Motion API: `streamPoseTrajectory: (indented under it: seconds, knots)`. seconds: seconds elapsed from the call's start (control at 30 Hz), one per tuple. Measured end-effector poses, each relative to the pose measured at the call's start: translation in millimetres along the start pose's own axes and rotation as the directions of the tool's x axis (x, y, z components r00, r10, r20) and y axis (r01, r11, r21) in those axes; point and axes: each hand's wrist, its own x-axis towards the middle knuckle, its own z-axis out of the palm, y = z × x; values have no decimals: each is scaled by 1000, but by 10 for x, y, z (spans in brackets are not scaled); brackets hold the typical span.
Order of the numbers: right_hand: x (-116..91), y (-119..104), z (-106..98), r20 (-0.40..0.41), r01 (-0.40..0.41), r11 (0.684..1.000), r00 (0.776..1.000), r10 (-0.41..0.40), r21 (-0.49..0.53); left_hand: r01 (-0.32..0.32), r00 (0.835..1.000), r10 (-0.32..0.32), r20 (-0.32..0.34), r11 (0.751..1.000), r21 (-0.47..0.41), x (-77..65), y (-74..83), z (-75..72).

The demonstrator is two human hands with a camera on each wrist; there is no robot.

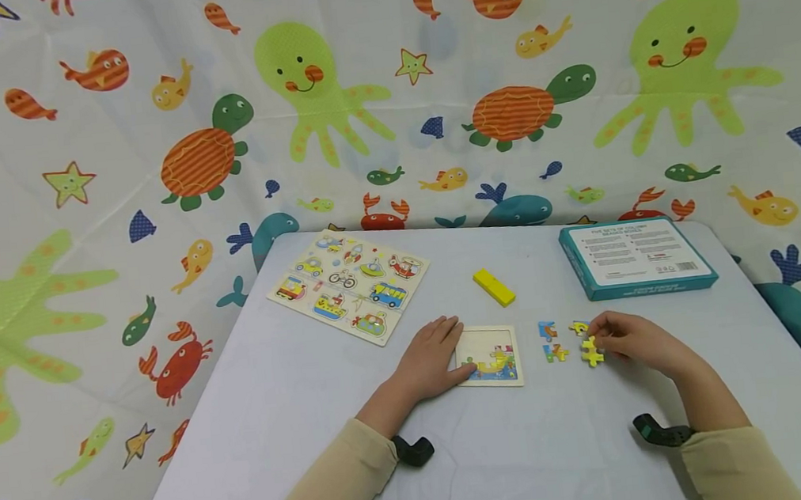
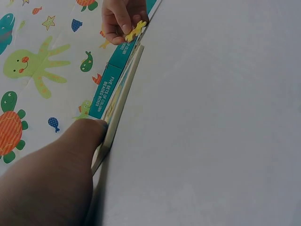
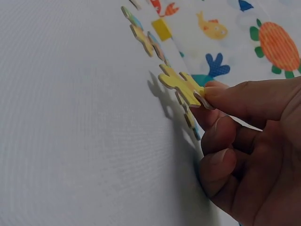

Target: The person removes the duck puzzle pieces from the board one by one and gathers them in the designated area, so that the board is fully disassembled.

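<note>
My left hand (image 1: 425,367) lies flat with its fingers extended at the left side of a small wooden jigsaw tray (image 1: 501,384), its thumb over the lower left part. Several fitted pieces fill the tray's lower right. Between thumb and index finger, my right hand (image 1: 643,346) pinches a yellow jigsaw piece (image 3: 181,85), which is raised above the table in the right wrist view. Loose jigsaw pieces (image 1: 556,354) lie between tray and right hand, one of them (image 1: 579,328) right by the right fingertips.
Behind the tray is a yellow block (image 1: 494,287). A board with vehicle pictures (image 1: 347,258) lies at the back left, and a teal box (image 1: 637,255) at the back right. The white table (image 1: 280,427) meets a sea-animal curtain (image 1: 368,38) behind.
</note>
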Motion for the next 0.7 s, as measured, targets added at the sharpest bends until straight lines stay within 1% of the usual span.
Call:
streamPoseTrajectory:
  seconds: [0.17, 0.37, 0.7]
  knots:
    - [8, 31, 5, 0, 4, 1000, 1000, -4, -14, 3, 1000, -3, 4, 1000, -7, -2, -6, 0]
    - [12, 47, 19, -11, -10, 999, 1000, 10, -36, 1, 1000, -1, -5, 1000, -14, -5, -5, 4]
    - [9, 63, 26, -30, -24, 998, 999, 22, -53, 4, 1000, -4, 2, 1000, -13, -12, 0, -3]
